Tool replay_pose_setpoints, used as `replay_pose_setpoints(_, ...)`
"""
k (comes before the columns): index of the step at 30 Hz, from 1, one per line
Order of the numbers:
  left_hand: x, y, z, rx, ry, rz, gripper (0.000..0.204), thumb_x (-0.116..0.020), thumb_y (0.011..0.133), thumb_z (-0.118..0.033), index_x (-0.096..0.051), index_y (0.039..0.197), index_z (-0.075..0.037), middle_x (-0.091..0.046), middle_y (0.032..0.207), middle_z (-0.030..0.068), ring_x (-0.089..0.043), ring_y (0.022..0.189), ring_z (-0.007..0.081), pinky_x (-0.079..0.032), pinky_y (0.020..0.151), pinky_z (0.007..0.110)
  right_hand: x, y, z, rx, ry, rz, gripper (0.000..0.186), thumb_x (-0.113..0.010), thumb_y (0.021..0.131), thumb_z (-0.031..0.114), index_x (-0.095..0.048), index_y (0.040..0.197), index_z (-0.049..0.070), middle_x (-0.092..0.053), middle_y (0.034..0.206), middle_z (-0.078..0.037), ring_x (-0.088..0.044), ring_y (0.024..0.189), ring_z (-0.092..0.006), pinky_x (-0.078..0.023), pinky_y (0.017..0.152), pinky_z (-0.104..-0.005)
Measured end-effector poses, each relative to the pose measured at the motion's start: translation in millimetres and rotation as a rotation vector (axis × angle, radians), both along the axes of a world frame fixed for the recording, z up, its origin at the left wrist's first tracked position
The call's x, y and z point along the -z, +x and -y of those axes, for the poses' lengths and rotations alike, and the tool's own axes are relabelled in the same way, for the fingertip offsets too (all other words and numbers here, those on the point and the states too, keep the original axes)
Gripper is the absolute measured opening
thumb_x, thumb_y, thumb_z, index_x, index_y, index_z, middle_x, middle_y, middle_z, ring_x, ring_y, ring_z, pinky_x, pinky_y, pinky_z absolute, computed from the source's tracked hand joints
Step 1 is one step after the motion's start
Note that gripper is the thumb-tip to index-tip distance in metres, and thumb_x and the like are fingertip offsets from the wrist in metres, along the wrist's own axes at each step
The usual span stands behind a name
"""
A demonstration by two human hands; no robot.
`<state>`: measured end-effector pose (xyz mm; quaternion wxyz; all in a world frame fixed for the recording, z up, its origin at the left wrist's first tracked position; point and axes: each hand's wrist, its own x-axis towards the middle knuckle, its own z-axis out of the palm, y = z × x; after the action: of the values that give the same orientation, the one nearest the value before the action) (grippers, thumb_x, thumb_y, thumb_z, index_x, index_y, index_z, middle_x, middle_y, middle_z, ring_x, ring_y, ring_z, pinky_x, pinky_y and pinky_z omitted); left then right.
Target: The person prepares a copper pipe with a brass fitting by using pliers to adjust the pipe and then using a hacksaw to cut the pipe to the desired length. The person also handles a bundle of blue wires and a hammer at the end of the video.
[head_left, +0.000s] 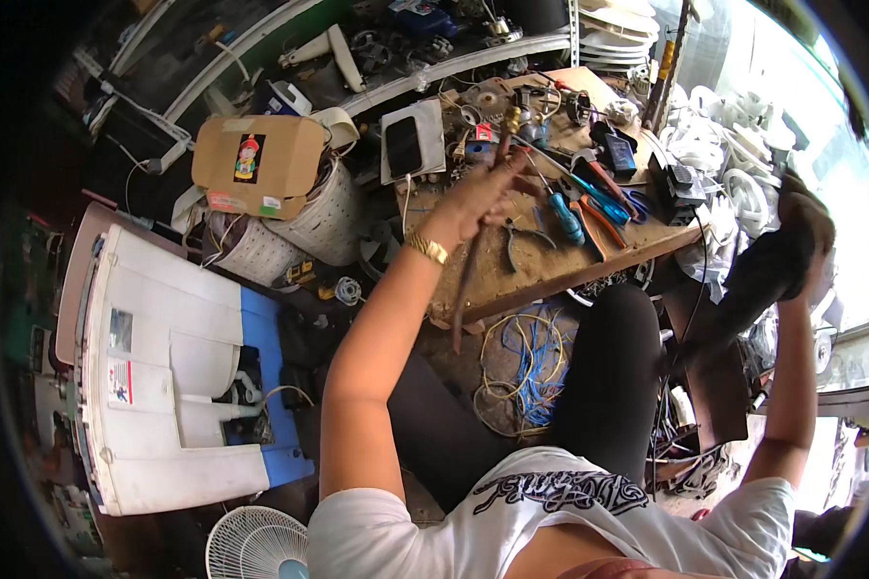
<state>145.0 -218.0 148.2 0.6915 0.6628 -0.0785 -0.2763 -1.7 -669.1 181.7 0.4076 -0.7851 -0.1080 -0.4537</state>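
Note:
My left hand (485, 198) reaches over the cluttered wooden bench (512, 280), fingers partly curled on a thin brown rod (464, 299) that slants down past the bench's front edge. Beside it lie pliers (511, 243), a blue screwdriver (565, 218) and orange-handled tools (602, 232). Further back are small metal parts and a black phone (405, 149) on a pale pad. At the far right my right hand (807, 217) grips a long black object (758, 270), blurred and too dark to name.
An open cardboard box (224, 164) rests on perforated bins (314, 217). A white-and-blue appliance (140, 425) stands left, a fan (251, 540) below it. Blue and yellow wires (531, 357) lie between my legs. White coiled lamps (743, 145) pile at right; pale round covers (613, 34) are stacked behind.

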Motion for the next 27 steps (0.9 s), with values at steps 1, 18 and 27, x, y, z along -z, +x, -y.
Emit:
replay_pose_setpoints(1, -5.3, -21.0, -2.7, 0.072, -0.104, -0.072, 0.062, -0.059, 0.099, -0.062, -0.060, 0.130, -0.009, -0.072, 0.119, 0.0084, -0.030, 0.050, 0.0001, -0.023, 0.042, 0.015, -10.4, 6.5, -42.6, -0.115, -0.102, 0.037, 0.024, -0.047, 0.103, 0.024, -0.060, 0.105, 0.003, -0.063, 0.104, -0.010, -0.058, 0.086, -0.0233, -0.047, 0.079, -0.0391)
replay_pose_setpoints(18, 73.8, -219.9, -35.2, -0.063, -0.614, -0.254, 0.055, -0.065, 0.100, -0.051, -0.060, 0.136, -0.009, -0.066, 0.107, -0.0042, -0.038, 0.060, 0.0005, -0.031, 0.050, 0.017, 7.3, -63.6, -283.4, -1.046, -0.682, 0.310, 0.016, -0.072, 0.071, 0.023, -0.074, 0.077, 0.008, -0.066, 0.094, -0.001, -0.053, 0.086, -0.0282, -0.037, 0.076, -0.0451)
replay_pose_setpoints(27, 69.3, -239.7, -20.0, -0.191, -0.764, -0.238, 0.018, -0.073, 0.098, -0.030, -0.064, 0.100, -0.015, -0.058, 0.077, -0.0039, -0.046, 0.059, 0.0040, -0.030, 0.048, 0.020, 25.1, -99.1, -265.0, -0.627, -0.147, 0.237, 0.037, -0.057, 0.090, 0.040, -0.066, 0.075, 0.007, -0.055, 0.118, -0.024, -0.053, 0.107, -0.0397, -0.043, 0.091, -0.0480)
